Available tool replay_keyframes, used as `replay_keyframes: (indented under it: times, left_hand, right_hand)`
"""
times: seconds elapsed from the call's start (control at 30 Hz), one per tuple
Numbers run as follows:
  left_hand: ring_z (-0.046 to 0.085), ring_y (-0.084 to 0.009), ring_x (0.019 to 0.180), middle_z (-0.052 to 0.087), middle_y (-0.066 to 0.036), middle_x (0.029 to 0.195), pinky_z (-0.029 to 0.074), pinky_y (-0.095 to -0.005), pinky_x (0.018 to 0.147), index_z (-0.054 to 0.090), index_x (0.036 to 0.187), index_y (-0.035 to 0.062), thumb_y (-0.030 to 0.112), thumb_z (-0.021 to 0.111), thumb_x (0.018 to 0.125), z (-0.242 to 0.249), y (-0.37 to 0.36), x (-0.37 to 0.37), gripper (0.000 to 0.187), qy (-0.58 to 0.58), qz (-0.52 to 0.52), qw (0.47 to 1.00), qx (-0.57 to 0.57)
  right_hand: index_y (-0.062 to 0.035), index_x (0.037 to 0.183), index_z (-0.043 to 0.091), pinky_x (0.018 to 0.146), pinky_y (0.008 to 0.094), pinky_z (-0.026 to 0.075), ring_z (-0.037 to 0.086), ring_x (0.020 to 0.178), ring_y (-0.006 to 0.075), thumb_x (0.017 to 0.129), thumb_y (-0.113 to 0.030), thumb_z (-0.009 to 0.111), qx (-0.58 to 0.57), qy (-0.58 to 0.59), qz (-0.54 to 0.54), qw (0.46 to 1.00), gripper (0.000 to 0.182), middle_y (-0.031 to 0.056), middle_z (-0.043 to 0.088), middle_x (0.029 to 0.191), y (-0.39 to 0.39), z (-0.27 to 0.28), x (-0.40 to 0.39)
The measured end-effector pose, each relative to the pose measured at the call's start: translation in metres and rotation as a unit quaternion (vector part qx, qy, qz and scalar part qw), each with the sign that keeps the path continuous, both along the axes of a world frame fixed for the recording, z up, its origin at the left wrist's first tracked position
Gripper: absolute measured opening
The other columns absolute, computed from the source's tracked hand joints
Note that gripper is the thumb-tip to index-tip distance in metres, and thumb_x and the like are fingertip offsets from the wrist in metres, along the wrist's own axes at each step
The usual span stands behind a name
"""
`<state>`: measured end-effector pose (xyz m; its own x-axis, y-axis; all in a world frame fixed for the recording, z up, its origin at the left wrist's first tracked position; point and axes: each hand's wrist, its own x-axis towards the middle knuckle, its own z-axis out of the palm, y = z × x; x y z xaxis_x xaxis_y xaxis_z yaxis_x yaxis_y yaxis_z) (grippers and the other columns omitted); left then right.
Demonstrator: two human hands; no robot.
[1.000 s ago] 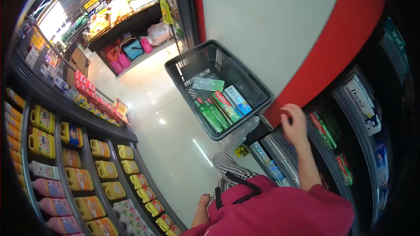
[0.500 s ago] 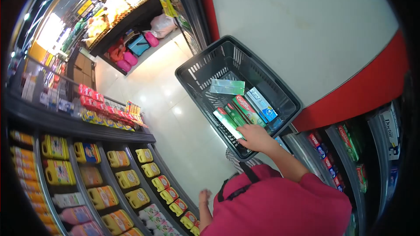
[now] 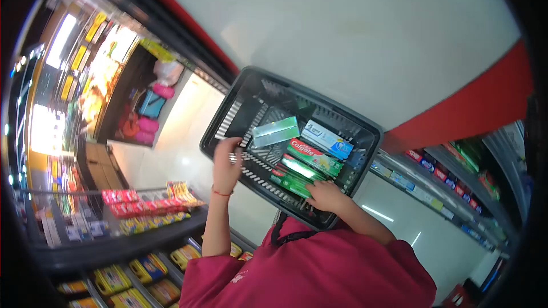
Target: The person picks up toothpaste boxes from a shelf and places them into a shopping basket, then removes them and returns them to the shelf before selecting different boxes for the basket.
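A dark grey shopping basket (image 3: 374, 131) holds several boxes. Inside lie a pale silvery-green box (image 3: 275, 132), a blue-and-white box (image 3: 326, 139), a red-and-green Colgate box (image 3: 314, 157), a shiny green-and-white box (image 3: 299, 168) and a green box (image 3: 288, 182) nearest my body. My right hand (image 3: 326, 196) reaches over the near rim, its fingers closed on the end of the green box. At the basket's left rim is my left hand (image 3: 227, 165), blurred, with a ring and a red wrist string; whether its fingers grip the rim is unclear.
A pale surface (image 3: 354, 34) with a red edge lies beyond the basket. Shelves of toothpaste boxes (image 3: 445, 179) stand at right. Yellow containers (image 3: 111, 279) fill the lower-left shelves, with red packets (image 3: 137, 206) above. Pink and blue items (image 3: 151, 104) sit under a far stand.
My left hand has risen from beside my body to the basket's left rim. The view and basket have turned. The green box under my right hand now lies flatter against its neighbour.
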<state>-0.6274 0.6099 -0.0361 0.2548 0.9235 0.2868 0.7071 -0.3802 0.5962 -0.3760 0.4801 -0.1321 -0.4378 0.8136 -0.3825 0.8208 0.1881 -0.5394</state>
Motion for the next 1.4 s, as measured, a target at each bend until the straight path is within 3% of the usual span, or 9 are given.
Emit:
replay_keyframes:
  times: [0.1,0.23,0.47,0.6,0.8,0.97,1.2,1.33,1.4]
  left_hand:
    - [0.054,-0.0335,0.1,0.056,-0.015,0.104,0.044,-0.0418,0.085,0.053,0.11,0.0059,0.008,0.061,0.077,-0.025,0.032,0.049,0.034,0.1,-0.266,0.957,-0.057]
    - [0.053,-0.0336,0.102,0.054,-0.014,0.11,0.045,-0.0426,0.083,0.051,0.116,0.0086,0.018,0.066,0.072,-0.101,0.053,0.097,0.047,0.223,-0.44,0.866,-0.086]
    - [0.053,-0.0333,0.108,0.051,-0.018,0.118,0.043,-0.0444,0.089,0.035,0.13,0.0084,0.032,0.074,0.064,-0.189,0.05,0.144,0.08,0.412,-0.559,0.719,-0.026]
    - [0.06,-0.0375,0.092,0.054,-0.021,0.112,0.05,-0.0467,0.074,0.035,0.128,0.0074,0.033,0.075,0.062,-0.206,0.055,0.153,0.081,0.386,-0.575,0.721,-0.019]
    - [0.062,-0.0369,0.082,0.058,-0.02,0.104,0.052,-0.0456,0.068,0.036,0.125,0.0059,0.033,0.074,0.062,-0.2,0.06,0.153,0.078,0.356,-0.612,0.706,-0.017]
    - [0.061,-0.0391,0.082,0.059,-0.02,0.098,0.05,-0.0465,0.069,0.041,0.116,0.0029,0.035,0.072,0.065,-0.178,0.072,0.146,0.067,0.272,-0.643,0.716,0.011]
    - [0.063,-0.0329,0.081,0.062,-0.017,0.095,0.05,-0.0412,0.067,0.047,0.112,0.0033,0.03,0.072,0.066,-0.017,0.044,0.109,0.059,0.195,-0.619,0.761,-0.017]
    - [0.062,-0.0303,0.077,0.061,-0.012,0.09,0.049,-0.0384,0.064,0.051,0.109,0.0056,0.025,0.076,0.061,0.04,0.003,0.105,0.057,0.134,-0.685,0.714,0.051]
    - [0.061,-0.0272,0.078,0.058,-0.009,0.089,0.048,-0.0362,0.063,0.051,0.109,0.0068,0.023,0.076,0.059,0.052,-0.021,0.113,0.058,0.145,-0.71,0.682,0.098]
  right_hand:
    - [-0.0052,0.106,0.055,0.084,0.0443,0.045,0.059,0.095,0.0325,0.082,-0.03,0.06,0.014,0.0,-0.059,0.998,0.035,0.016,0.059,0.097,0.001,0.002,-0.002]
    - [-0.0066,0.108,0.056,0.086,0.0422,0.044,0.059,0.091,0.031,0.083,-0.025,0.058,0.146,0.057,-0.196,0.968,0.031,0.0134,0.059,0.095,-0.012,0.037,-0.005]
    - [-0.0063,0.107,0.058,0.081,0.041,0.046,0.058,0.088,0.0314,0.081,-0.012,0.059,0.234,0.086,-0.496,0.832,0.026,0.0114,0.061,0.091,-0.092,0.112,-0.029]
    - [-0.0052,0.103,0.059,0.078,0.0386,0.046,0.059,0.087,0.0304,0.08,-0.005,0.06,0.228,0.046,-0.63,0.741,0.023,0.0108,0.062,0.09,-0.134,0.129,-0.073]
    - [-0.0043,0.101,0.059,0.077,0.0357,0.046,0.06,0.086,0.0285,0.079,0.0,0.058,0.245,0.044,-0.724,0.643,0.022,0.0104,0.062,0.089,-0.142,0.129,-0.138]
    - [-0.0033,0.099,0.059,0.073,0.0367,0.046,0.059,0.083,0.0306,0.08,-0.002,0.059,0.291,0.058,-0.718,0.63,0.02,0.0129,0.061,0.087,-0.135,0.136,-0.156]
    - [-0.0056,0.12,0.05,0.082,0.0316,0.046,0.058,0.095,0.0216,0.081,-0.011,0.065,0.3,0.277,-0.729,0.549,0.043,0.0098,0.057,0.106,-0.109,0.113,-0.132]
    - [-0.0074,0.136,0.035,0.088,0.0309,0.045,0.053,0.105,0.0166,0.079,-0.016,0.071,0.248,0.484,-0.694,0.471,0.068,0.0096,0.051,0.116,-0.1,0.119,-0.112]
    - [-0.0075,0.137,0.034,0.089,0.0299,0.044,0.051,0.106,0.015,0.078,-0.017,0.072,0.227,0.468,-0.715,0.467,0.07,0.0094,0.052,0.115,-0.114,0.129,-0.104]
